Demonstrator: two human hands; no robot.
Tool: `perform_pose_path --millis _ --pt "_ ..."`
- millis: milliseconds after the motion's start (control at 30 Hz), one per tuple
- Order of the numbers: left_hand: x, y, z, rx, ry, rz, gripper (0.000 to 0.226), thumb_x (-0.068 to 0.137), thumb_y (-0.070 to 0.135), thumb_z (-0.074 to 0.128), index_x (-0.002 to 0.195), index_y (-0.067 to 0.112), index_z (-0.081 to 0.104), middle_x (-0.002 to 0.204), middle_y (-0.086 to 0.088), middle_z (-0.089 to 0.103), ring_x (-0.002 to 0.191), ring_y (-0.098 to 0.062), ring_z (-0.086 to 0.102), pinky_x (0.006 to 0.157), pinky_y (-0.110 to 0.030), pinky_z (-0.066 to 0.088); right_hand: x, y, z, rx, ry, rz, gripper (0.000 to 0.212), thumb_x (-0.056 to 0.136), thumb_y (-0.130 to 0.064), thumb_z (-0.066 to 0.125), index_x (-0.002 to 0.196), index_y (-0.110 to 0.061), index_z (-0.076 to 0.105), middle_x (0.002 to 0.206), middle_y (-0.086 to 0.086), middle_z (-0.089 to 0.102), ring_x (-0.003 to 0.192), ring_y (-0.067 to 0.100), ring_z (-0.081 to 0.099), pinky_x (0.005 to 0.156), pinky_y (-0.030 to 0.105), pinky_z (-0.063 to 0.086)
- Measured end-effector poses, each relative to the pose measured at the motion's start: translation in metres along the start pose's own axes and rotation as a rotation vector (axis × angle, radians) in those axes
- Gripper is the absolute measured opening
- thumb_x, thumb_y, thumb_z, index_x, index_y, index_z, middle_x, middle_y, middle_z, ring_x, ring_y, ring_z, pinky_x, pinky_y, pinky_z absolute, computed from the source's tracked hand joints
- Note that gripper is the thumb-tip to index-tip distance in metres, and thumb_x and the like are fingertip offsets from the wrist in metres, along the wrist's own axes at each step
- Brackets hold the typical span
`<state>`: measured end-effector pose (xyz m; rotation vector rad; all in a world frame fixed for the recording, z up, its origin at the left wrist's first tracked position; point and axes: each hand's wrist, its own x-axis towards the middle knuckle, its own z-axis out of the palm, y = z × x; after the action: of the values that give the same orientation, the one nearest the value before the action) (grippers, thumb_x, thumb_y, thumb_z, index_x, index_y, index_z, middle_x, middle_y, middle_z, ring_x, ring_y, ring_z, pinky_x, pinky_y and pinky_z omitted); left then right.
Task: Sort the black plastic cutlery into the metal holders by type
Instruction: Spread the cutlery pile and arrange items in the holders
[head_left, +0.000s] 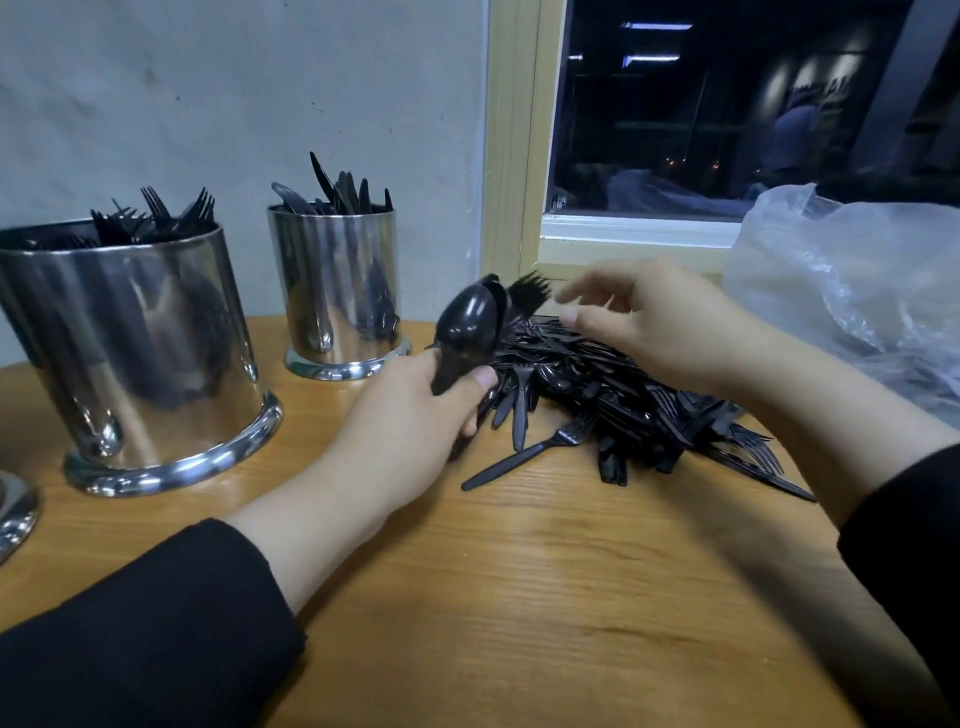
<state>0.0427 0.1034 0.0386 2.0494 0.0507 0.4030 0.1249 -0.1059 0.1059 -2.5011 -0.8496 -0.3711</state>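
Nearest the camera, two black sleeves (130, 623) are seen over the near edge of the wooden table (519, 597), with bare forearms reaching toward the middle. A bundle of black plastic spoons (470, 322) is gripped by the left hand (410, 415), fingers and thumb curled round the handles, bowls pointing up; a fork head (530, 291) is seen just behind the bowls, though it cannot be told whether it belongs to the bundle. The right hand (660, 322) is held over the far side of the unsorted cutlery pile (623, 405), fingers loosely spread and nothing pinched between them.

The pile lies toward the right edge of the table, just beside a crumpled clear plastic bag (857, 291). A large metal holder (140, 353) stocked with forks stands near the left edge, and a smaller metal holder (337, 291) filled with knives stands at the far edge against the wall. The rim of a third holder (15, 509) is only partly in view at the left edge; its contents are hidden.

The step in hand is judged to be the gathering of spoons before they are dropped into a holder. Much of the pile remains unsorted. Next, another spoon would have to be picked out of the tangle by the right hand and passed to the bundle, or the bundle carried to the spoon holder, presumably the one partly seen.
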Motion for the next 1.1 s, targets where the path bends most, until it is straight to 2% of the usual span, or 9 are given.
perform_pose_path --millis 100,200,300,533,700,767,900,967,1100 --pt "0.000 -0.003 -0.002 -0.170 0.016 -0.070 0.038 0.098 0.038 0.067 0.071 0.011 0.060 0.049 0.003 0.045 0.042 -0.012 0.036 0.042 -0.019 0.029 -0.002 0.011 0.014 -0.196 -0.263 -0.005 0.015 0.095 -0.041 0.064 0.108 -0.037 0.070 0.103 -0.016 0.062 0.097 0.009 0.061 0.085 0.031 0.050" --pt "0.001 -0.005 -0.002 -0.325 -0.029 -0.125 0.028 0.100 0.029 0.063 0.096 0.002 0.067 0.061 -0.002 0.051 0.046 -0.013 0.033 0.040 -0.020 0.023 -0.007 0.016 0.030 -0.411 -0.440 0.003 0.022 0.096 -0.046 0.060 0.116 -0.042 0.067 0.120 -0.013 0.049 0.114 0.013 0.044 0.100 0.041 0.038" --pt "0.002 -0.003 -0.002 -0.427 -0.052 -0.148 0.021 0.101 0.020 0.056 0.116 0.009 0.068 0.068 0.000 0.060 0.045 -0.011 0.033 0.043 -0.022 0.020 -0.010 0.018 0.039 -0.555 -0.475 0.024 0.031 0.098 -0.051 0.053 0.127 -0.043 0.060 0.124 -0.008 0.044 0.121 0.019 0.039 0.100 0.046 0.035" --pt "0.003 -0.006 -0.005 -0.355 -0.016 -0.117 0.025 0.101 0.022 0.059 0.105 0.000 0.070 0.088 -0.031 0.066 0.046 -0.013 0.035 0.042 -0.023 0.024 -0.010 0.019 0.037 -0.576 -0.481 0.023 0.027 0.098 -0.049 0.056 0.123 -0.039 0.060 0.114 -0.005 0.042 0.115 0.020 0.039 0.096 0.044 0.035" --pt "0.004 -0.006 -0.008 -0.098 0.077 -0.014 0.028 0.100 0.028 0.062 0.080 0.014 0.075 0.057 0.003 0.061 0.051 -0.012 0.045 0.052 -0.025 0.036 -0.006 0.019 0.028 -0.379 -0.331 -0.042 0.003 0.096 -0.038 0.063 0.098 -0.038 0.061 0.108 -0.008 0.050 0.107 0.017 0.048 0.096 0.041 0.040" --pt "0.006 -0.006 -0.009 -0.055 0.113 0.009 0.030 0.099 0.030 0.063 0.075 0.015 0.074 0.060 -0.005 0.064 0.054 -0.016 0.048 0.057 -0.028 0.036 -0.004 0.014 0.020 -0.208 -0.237 -0.054 0.005 0.095 -0.034 0.066 0.092 -0.034 0.062 0.100 -0.012 0.061 0.096 0.013 0.058 0.088 0.034 0.048" --pt "0.004 -0.006 -0.008 -0.015 0.050 0.001 0.025 0.100 0.030 0.063 0.083 0.015 0.074 0.065 -0.004 0.070 0.053 -0.010 0.053 0.056 -0.024 0.040 -0.005 0.002 0.007 0.109 -0.062 -0.055 0.006 0.090 -0.032 0.074 0.089 -0.026 0.072 0.077 -0.011 0.071 0.069 -0.004 0.061 0.062 0.010 0.044" --pt "0.001 -0.003 -0.005 -0.101 -0.047 -0.044 0.017 0.102 0.026 0.062 0.092 0.017 0.073 0.075 -0.004 0.075 0.055 -0.014 0.060 0.051 -0.022 0.044 -0.004 0.002 0.006 0.151 0.012 -0.049 0.008 0.088 -0.032 0.076 0.087 -0.026 0.071 0.073 -0.010 0.069 0.064 -0.003 0.056 0.058 0.011 0.041" --pt "-0.004 0.001 -0.002 -0.218 -0.169 -0.072 0.013 0.104 0.023 0.057 0.107 0.019 0.069 0.088 -0.007 0.078 0.058 -0.023 0.060 0.038 -0.019 0.030 0.002 0.009 0.012 0.206 0.059 -0.037 0.023 0.085 -0.029 0.079 0.093 -0.029 0.058 0.079 -0.009 0.062 0.066 0.003 0.053 0.066 0.020 0.044"
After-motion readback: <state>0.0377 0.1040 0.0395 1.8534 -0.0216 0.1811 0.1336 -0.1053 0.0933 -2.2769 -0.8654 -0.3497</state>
